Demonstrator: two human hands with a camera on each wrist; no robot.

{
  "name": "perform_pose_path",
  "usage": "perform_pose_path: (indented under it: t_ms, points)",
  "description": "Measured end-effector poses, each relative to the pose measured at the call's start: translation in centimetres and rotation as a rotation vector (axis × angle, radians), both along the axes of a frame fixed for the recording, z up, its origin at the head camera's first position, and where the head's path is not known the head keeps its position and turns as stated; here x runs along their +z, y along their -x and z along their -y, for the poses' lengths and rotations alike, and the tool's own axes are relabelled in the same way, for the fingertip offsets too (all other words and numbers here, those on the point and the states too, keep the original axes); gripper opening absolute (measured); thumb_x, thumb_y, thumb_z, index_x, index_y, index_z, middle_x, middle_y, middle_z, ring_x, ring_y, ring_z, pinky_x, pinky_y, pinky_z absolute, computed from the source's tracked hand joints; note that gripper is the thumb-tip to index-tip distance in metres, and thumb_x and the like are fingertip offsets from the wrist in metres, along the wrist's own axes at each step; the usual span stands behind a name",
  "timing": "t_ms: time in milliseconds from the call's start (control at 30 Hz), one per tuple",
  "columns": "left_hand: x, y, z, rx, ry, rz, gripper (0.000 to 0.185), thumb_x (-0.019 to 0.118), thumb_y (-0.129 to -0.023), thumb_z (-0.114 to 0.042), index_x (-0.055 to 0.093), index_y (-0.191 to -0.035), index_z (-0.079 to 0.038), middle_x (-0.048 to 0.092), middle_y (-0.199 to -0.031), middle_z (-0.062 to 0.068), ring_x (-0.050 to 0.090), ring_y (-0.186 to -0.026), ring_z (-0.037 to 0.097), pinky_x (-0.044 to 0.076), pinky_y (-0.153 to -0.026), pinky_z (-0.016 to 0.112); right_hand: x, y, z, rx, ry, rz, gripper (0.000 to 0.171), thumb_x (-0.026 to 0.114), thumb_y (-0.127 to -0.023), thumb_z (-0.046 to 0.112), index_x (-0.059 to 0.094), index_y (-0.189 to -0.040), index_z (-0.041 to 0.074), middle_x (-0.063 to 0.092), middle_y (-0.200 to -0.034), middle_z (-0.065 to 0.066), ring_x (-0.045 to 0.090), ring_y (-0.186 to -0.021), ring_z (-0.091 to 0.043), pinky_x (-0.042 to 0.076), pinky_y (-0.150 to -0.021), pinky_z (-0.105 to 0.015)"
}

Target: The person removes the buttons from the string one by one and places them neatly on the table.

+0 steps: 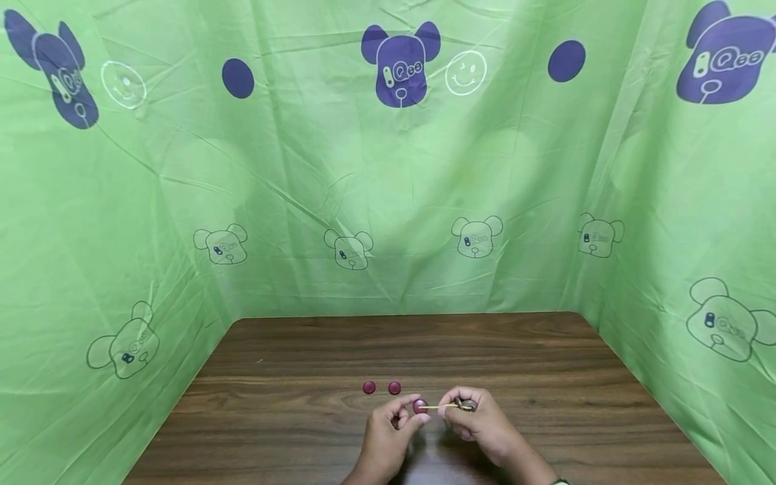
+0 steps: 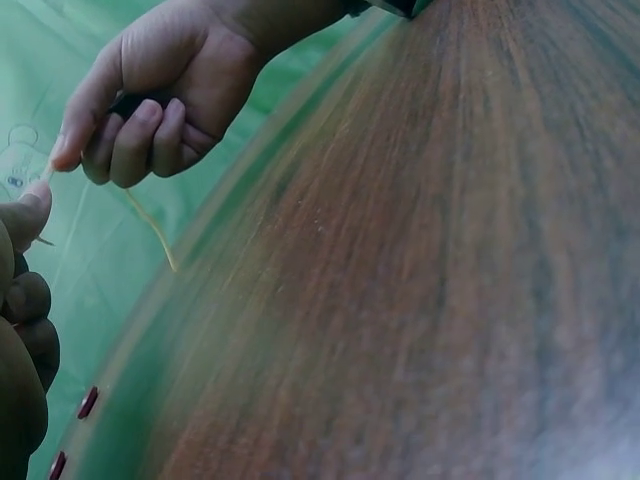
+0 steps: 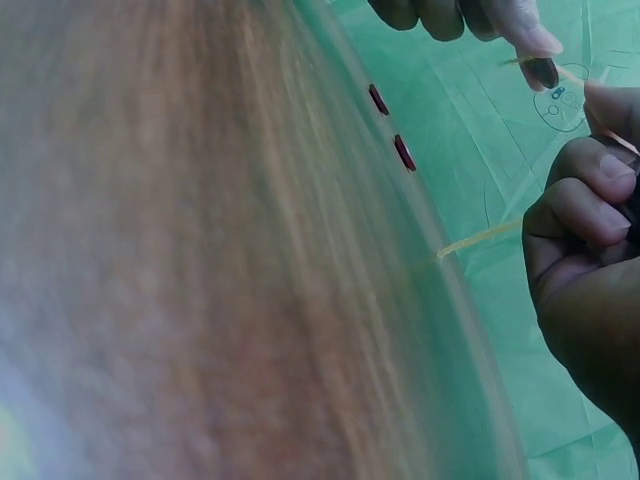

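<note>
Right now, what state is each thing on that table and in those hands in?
Left hand: pinching a maroon button.
Right hand: gripping a tan cord and a dark bundle.
Tan cord: stretched between the hands.
Two loose buttons: flat on the wooden table, untouched.

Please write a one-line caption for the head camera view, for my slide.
Left hand holds a dark red button while right hand holds a pale string; two more buttons lie on the wooden table.
</note>
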State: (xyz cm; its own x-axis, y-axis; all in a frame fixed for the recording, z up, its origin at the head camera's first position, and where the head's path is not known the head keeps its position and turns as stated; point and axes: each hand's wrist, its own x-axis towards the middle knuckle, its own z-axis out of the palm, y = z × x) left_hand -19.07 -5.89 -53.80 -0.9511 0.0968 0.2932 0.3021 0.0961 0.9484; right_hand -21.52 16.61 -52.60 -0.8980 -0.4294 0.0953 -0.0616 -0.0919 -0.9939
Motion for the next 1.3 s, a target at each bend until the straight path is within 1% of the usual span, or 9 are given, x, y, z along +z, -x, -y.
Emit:
perform_pose_path:
  t_ms: [133, 267, 400, 467, 600, 700, 833, 933, 1300]
  points:
    - [-0.2, 0.3, 0.1, 0.017, -0.009, -0.022, 0.033, 0.087, -0.092, -0.01, 0.079, -0.123, -0.002, 0.048, -0.073, -0.008, 0.042, -0.059, -0.006, 0.038, -0.054, 0.011, 0.0, 0.0, 0.0, -0.037, 0.005, 0.007, 0.032, 0.07, -0.1, 0.002, 0.055, -0.111, -0.024, 0.055, -0.065, 0.01, 0.044, -0.055, -0.001, 0.036, -0.052, -0.015]
    - [-0.3, 0.4, 0.3, 0.028, -0.003, -0.006, 0.036, 0.088, -0.091, -0.013, 0.079, -0.124, -0.005, 0.048, -0.073, -0.008, 0.042, -0.06, -0.006, 0.038, -0.054, 0.011, 0.1, 0.0, 0.0, -0.068, 0.016, 0.017, 0.031, 0.069, -0.1, 0.001, 0.055, -0.11, -0.024, 0.056, -0.065, 0.01, 0.045, -0.055, -0.001, 0.035, -0.052, -0.015]
    - [-0.2, 0.5, 0.5, 0.04, 0.008, 0.015, 0.037, 0.089, -0.09, -0.016, 0.079, -0.124, -0.006, 0.048, -0.073, -0.007, 0.041, -0.059, -0.005, 0.037, -0.054, 0.011, 0.1, 0.0, -0.2, -0.079, 0.035, 0.008, 0.022, 0.066, -0.099, -0.001, 0.058, -0.107, -0.021, 0.055, -0.064, 0.009, 0.045, -0.055, -0.002, 0.035, -0.053, -0.016]
    - [-0.2, 0.7, 0.5, 0.048, 0.015, 0.026, 0.036, 0.089, -0.09, -0.014, 0.08, -0.123, -0.006, 0.048, -0.072, -0.007, 0.04, -0.058, -0.005, 0.035, -0.054, 0.01, 0.0, 0.1, -0.2, -0.083, 0.045, 0.0, 0.021, 0.064, -0.099, -0.003, 0.058, -0.106, -0.021, 0.053, -0.063, 0.008, 0.044, -0.055, -0.003, 0.034, -0.053, -0.016]
    - [-0.4, 0.9, 0.6, 0.053, 0.022, 0.031, 0.034, 0.088, -0.091, -0.013, 0.08, -0.123, -0.008, 0.047, -0.071, -0.007, 0.04, -0.056, -0.005, 0.035, -0.053, 0.01, 0.0, 0.2, -0.2, -0.092, 0.054, -0.006, 0.024, 0.061, -0.1, -0.004, 0.053, -0.109, -0.026, 0.051, -0.061, 0.008, 0.043, -0.054, -0.004, 0.033, -0.052, -0.017]
    - [-0.8, 1.1, 0.6, 0.06, 0.019, 0.016, 0.035, 0.088, -0.091, -0.014, 0.08, -0.124, -0.006, 0.047, -0.069, -0.007, 0.04, -0.055, -0.005, 0.036, -0.053, 0.011, 0.0, 0.1, -0.2, -0.102, 0.057, -0.002, 0.026, 0.061, -0.101, -0.003, 0.052, -0.109, -0.026, 0.052, -0.062, 0.008, 0.043, -0.054, -0.003, 0.032, -0.052, -0.017]
    - [-1.4, 1.3, 0.4, 0.065, 0.029, -0.011, 0.038, 0.088, -0.09, -0.016, 0.079, -0.125, -0.003, 0.048, -0.068, -0.006, 0.041, -0.056, -0.004, 0.036, -0.053, 0.011, 0.1, 0.1, -0.2, -0.107, 0.061, 0.001, 0.022, 0.062, -0.101, -0.002, 0.055, -0.107, -0.023, 0.052, -0.062, 0.008, 0.043, -0.054, -0.004, 0.031, -0.052, -0.018]
    - [-1.5, 1.5, 0.3, 0.068, 0.038, -0.008, 0.039, 0.088, -0.09, -0.016, 0.078, -0.126, -0.003, 0.047, -0.068, -0.007, 0.041, -0.058, -0.004, 0.035, -0.055, 0.011, 0.2, 0.0, -0.3, -0.107, 0.061, 0.0, 0.017, 0.063, -0.101, -0.002, 0.059, -0.105, -0.018, 0.052, -0.062, 0.008, 0.043, -0.054, -0.004, 0.031, -0.052, -0.018]
    - [-1.3, 2.2, 0.0, 0.086, 0.068, 0.06, 0.039, 0.086, -0.093, -0.015, 0.078, -0.129, -0.004, 0.048, -0.068, -0.006, 0.041, -0.057, -0.004, 0.034, -0.055, 0.012, 0.1, 0.1, -0.4, -0.115, 0.054, 0.016, 0.017, 0.066, -0.102, 0.002, 0.062, -0.107, -0.015, 0.052, -0.062, 0.007, 0.044, -0.054, -0.004, 0.033, -0.052, -0.018]
